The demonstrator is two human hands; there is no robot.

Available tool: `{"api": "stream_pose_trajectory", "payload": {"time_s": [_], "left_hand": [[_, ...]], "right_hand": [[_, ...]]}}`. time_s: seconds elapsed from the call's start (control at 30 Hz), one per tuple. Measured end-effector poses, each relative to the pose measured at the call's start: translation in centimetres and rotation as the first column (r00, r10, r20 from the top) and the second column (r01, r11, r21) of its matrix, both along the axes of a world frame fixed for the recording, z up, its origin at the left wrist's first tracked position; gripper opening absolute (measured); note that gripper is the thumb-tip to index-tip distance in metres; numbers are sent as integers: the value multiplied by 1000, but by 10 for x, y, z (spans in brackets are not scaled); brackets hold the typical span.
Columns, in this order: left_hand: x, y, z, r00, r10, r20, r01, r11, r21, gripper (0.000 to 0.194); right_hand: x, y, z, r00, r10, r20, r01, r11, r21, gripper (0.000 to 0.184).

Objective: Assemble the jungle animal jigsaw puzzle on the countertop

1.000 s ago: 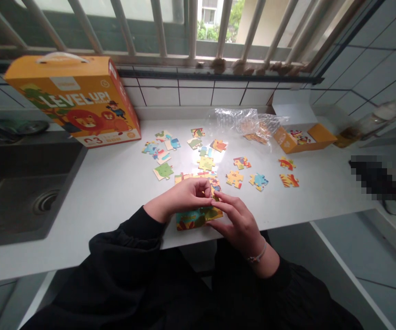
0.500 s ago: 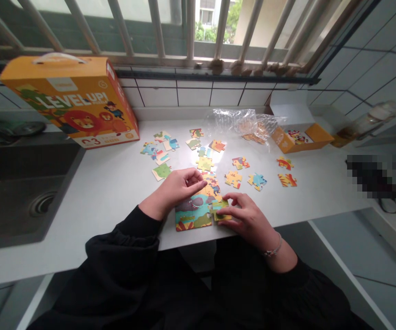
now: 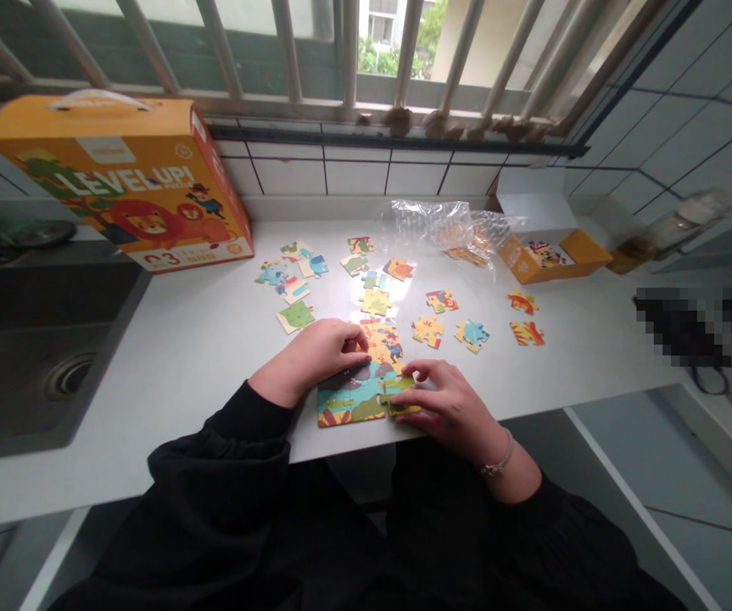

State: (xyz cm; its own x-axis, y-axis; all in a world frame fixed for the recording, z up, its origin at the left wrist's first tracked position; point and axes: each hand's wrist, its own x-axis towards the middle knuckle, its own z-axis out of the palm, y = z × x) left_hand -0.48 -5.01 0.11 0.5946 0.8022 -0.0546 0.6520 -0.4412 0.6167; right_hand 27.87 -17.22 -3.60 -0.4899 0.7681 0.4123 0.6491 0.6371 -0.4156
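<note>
A partly joined jigsaw puzzle lies near the front edge of the white counter, with a hippo, blue-green water and a small figure in a hat. At its upper left, my left hand rests with fingers loosely curled; nothing shows between thumb and forefinger. My right hand grips a green puzzle piece at the puzzle's lower right corner, thumb and fingers on its right side. The piece sits against the joined part; whether it is fully seated I cannot tell. Just above the puzzle is a yellow-green piece.
Loose pieces lie behind and beside, such as a green one, a blue one and a striped one. Behind them are clear plastic wrap and a small orange box. A large puzzle box stands beside the sink.
My left hand has lowered slightly onto the puzzle's left part, its thumb shifting downward. The green piece in my right hand has moved closer against the puzzle. The view has shifted a little.
</note>
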Motion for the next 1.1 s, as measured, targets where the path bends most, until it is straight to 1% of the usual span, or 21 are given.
{"api": "stream_pose_trajectory", "payload": {"time_s": [0.27,0.47,0.67,0.83,1.1], "left_hand": [[0,-1,-1,1000,4,22,-4,1000,-20,12],[0,0,0,1000,12,3,-12,999,-47,12],[0,-1,0,1000,14,14,-13,999,-32,13],[1,-2,2,1000,19,5,-19,999,-33,12],[1,-1,3,1000,12,-16,-13,998,-59,14]], "right_hand": [[-2,1,-2,999,7,41,-8,1000,14,27],[-3,2,-4,999,24,48,-24,1000,10,27],[-4,1,2,997,37,68,-36,999,-19,30],[-5,1,5,996,40,77,-38,999,-30,26],[-7,0,6,986,45,157,-39,998,-39,32]]}}
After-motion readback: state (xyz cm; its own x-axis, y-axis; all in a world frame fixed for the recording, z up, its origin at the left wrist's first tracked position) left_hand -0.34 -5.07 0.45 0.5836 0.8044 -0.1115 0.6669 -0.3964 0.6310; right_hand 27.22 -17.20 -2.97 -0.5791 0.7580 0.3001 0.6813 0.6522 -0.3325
